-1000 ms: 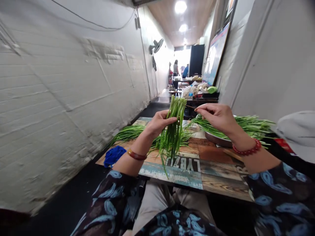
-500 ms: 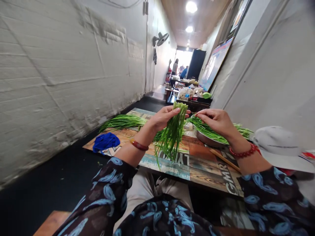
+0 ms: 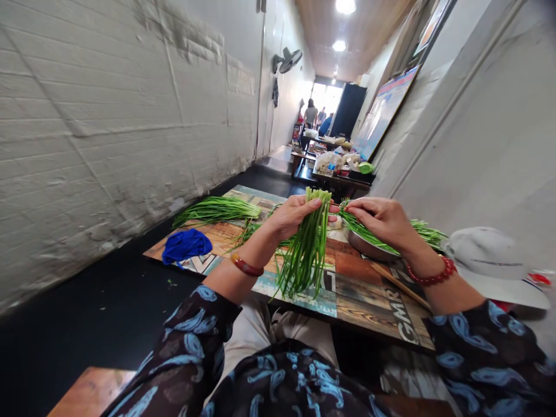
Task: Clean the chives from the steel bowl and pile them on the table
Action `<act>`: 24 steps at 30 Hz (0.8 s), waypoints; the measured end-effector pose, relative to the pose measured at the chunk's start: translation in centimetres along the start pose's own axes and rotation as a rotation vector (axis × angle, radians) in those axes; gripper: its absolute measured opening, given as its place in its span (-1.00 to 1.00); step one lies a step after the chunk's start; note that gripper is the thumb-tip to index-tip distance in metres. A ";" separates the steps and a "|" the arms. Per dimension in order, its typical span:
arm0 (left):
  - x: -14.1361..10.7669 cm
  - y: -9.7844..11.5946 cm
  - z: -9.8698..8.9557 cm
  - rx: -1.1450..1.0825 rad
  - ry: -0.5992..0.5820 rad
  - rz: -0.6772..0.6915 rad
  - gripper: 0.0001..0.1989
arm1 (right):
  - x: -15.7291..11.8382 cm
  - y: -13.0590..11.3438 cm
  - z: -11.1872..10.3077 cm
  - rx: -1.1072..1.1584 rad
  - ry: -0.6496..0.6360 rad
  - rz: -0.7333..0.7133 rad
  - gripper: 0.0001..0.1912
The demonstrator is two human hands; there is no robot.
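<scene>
A bunch of long green stalks (image 3: 306, 255) hangs from my left hand (image 3: 295, 214), its pale cut ends up and its leaves drooping over the table's near edge. My right hand (image 3: 377, 217) is pinched just right of the bunch; what its fingertips hold, if anything, is too small to make out. Behind and below it, more green stalks (image 3: 365, 231) lie in a metal bowl (image 3: 369, 248). Another pile of stalks (image 3: 221, 209) rests at the table's far left, and some loose ones lie partly hidden behind my left wrist.
The patterned table (image 3: 365, 292) bears a blue cloth (image 3: 186, 246) at left and a wooden stick (image 3: 402, 285) at right. A white cap (image 3: 490, 255) is beside the right edge. Farther back stand cluttered tables (image 3: 343, 178) and people (image 3: 311, 114).
The view has shifted slightly. The hanging bunch sits a little lower in the picture and its leaves hang closer together. My right hand is still pinched beside it.
</scene>
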State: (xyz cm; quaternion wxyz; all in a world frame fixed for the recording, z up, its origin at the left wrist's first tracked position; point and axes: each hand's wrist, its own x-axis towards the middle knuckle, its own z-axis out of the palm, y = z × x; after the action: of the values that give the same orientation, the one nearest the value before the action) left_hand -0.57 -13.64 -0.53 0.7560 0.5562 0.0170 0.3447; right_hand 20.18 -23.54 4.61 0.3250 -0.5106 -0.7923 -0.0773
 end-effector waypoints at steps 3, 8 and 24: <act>-0.2 -0.6 -0.2 -0.054 -0.001 -0.024 -0.60 | 0.0 -0.1 0.3 -0.024 0.002 -0.011 -0.75; -0.2 -1.2 -0.4 -0.104 -0.009 -0.023 -0.62 | -0.2 0.0 0.5 -0.042 -0.009 -0.026 -0.76; -0.8 -4.2 -0.5 -0.108 -0.155 -0.042 -0.49 | -3.7 2.4 0.6 -0.191 -0.004 -0.021 -0.75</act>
State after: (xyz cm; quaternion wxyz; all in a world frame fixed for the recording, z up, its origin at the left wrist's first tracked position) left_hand 0.72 -14.31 -4.63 0.7910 0.5390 -0.0488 0.2853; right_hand 22.94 -24.92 1.42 0.2722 -0.5309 -0.7874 -0.1549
